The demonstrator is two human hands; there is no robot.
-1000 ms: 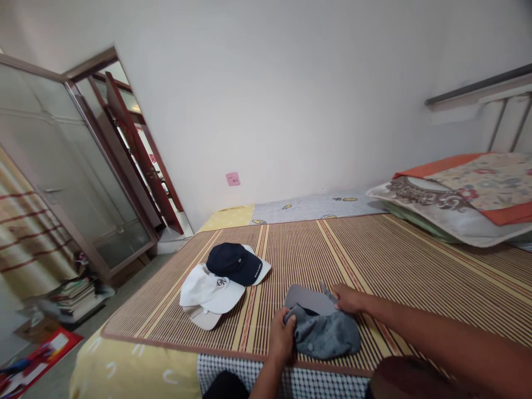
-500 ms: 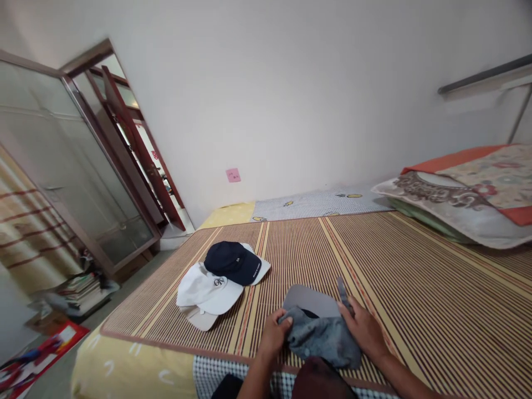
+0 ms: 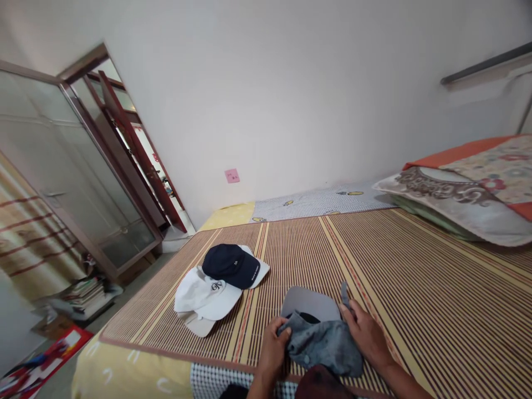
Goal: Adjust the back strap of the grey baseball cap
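Cap of mottled grey-blue cloth (image 3: 324, 344) between two bare hands, as watched from within the room. The left hand (image 3: 273, 342) is curled, thumb against bent fingers, and has hold of the cap's rim on its left side. The right hand (image 3: 366, 331) is likewise bent at the fingers, thumb and forefinger drawn together on the opposite edge; a narrow grey strap (image 3: 344, 293) stands up just past its fingertips. Whether this hand pinches the strap alone or the cloth as well cannot be told.

Note the orientation. The cap's line from crown to visor runs away from the person, across the gap between the hands, its far end leaning slightly left. The smooth grey curved visor (image 3: 310, 302) lies beyond both hands; the soft crown sags between them and towards the person. Neither hand is clearly nearer: each touches one side, the left hand at the left edge, the right hand at the right edge.

Beyond the left hand and to its left, well apart from it, lie a white cap with dark lettering (image 3: 203, 292) and a navy-blue cap (image 3: 228, 265), touching, their visors pointing roughly back towards the hands. Beneath everything spreads a brown-and-yellow striped slatted mat (image 3: 299, 249). A dark maroon rounded shape (image 3: 322, 383), unidentified, overlaps the view of the crown's near edge.
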